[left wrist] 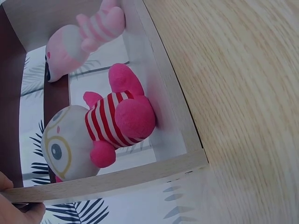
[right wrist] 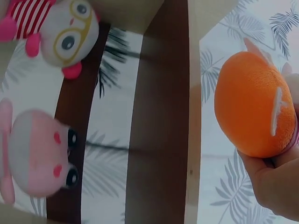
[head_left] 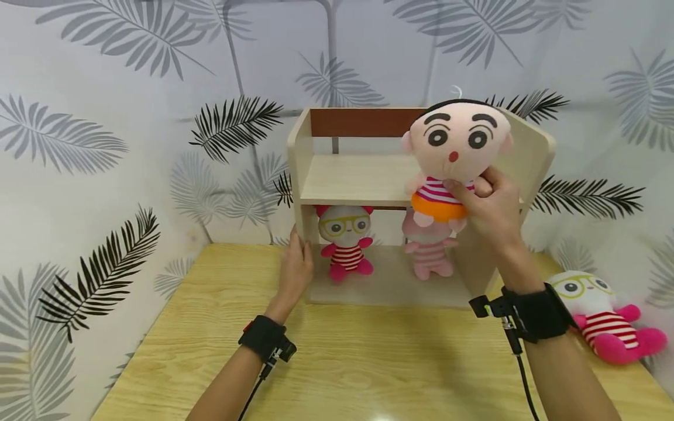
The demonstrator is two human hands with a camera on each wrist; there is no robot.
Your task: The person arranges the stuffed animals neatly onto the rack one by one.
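My right hand [head_left: 492,204] grips a plush doll [head_left: 457,146] by its striped torso, thumb across the front. The doll has a big head, thick black brows and orange shorts, and it hangs upright before the upper shelf. Its orange bottom [right wrist: 254,105] fills the right of the right wrist view. With my left hand [head_left: 296,266] I hold the left side panel of a small wooden shelf [head_left: 347,178]. On the lower level sit a magenta plush with yellow glasses [head_left: 346,240] at left and a pale pink plush [head_left: 429,251] at right, its head partly hidden behind the doll.
Another plush with yellow glasses and a striped shirt [head_left: 605,316] lies on the table's right side, partly behind my right forearm. The shelf stands on a wood-grain table [head_left: 358,362], against a leaf-patterned wall covering [head_left: 158,146]. Cables trail from both wrist cameras.
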